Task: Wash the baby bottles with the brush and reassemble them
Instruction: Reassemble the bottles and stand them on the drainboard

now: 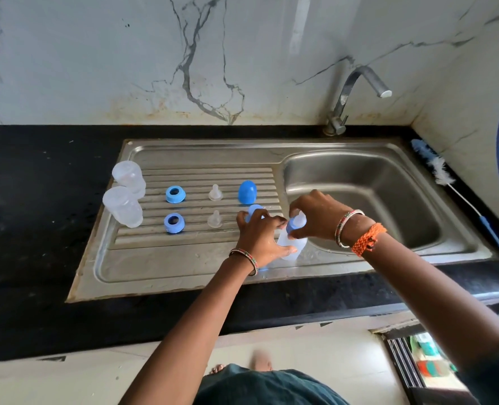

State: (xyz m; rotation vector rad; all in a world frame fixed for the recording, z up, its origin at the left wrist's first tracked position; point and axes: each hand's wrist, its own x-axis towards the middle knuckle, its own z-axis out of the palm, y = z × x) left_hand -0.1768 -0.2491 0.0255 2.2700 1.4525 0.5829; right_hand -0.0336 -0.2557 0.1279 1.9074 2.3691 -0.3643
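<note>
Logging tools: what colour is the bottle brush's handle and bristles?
The brush has a blue handle grip, with blue and white bristles; head view, right of the sink.

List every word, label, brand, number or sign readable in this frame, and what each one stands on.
None can be read.
Clear plastic bottle held by both hands: any markings too blurred to tell.
Two upturned clear plastic bottles on the steel draining board: no print shows.
Colourful packages at the lower right: blurred, unreadable.
</note>
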